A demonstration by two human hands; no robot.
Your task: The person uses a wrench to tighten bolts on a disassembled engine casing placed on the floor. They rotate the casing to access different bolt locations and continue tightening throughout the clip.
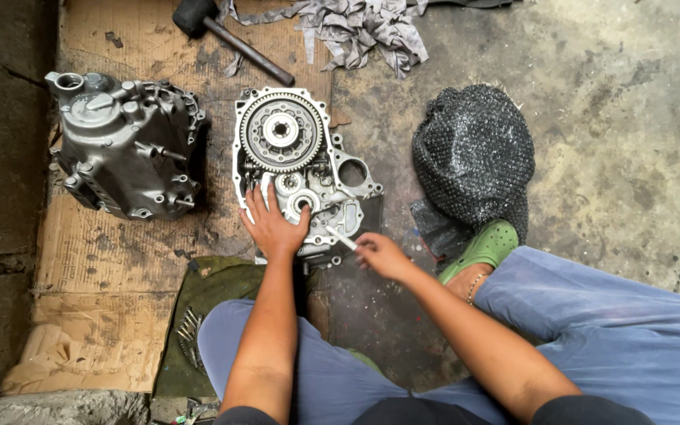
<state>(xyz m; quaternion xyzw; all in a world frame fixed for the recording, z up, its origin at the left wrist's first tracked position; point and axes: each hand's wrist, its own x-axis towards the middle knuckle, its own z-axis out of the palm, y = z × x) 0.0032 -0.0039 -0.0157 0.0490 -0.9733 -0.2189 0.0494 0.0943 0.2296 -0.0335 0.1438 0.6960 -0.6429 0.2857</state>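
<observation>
An open engine crankcase half (348, 185) lies flat on the ground in front of me, with a large toothed clutch gear (282, 130) in its upper part. My left hand (271, 222) rests spread on the lower part of the case, fingers over the small gears there. My right hand (381, 254) hovers at the case's lower right edge and pinches a small pale metal pin (341, 238) between its fingertips. My legs in blue trousers frame the bottom of the view.
A second grey engine casing (123, 145) sits on cardboard (112, 260) at the left. A hammer (230, 35) and crumpled rags (356, 27) lie at the top. A dark knitted bag (474, 153) sits at right. Several bolts (189, 334) rest on a green cloth.
</observation>
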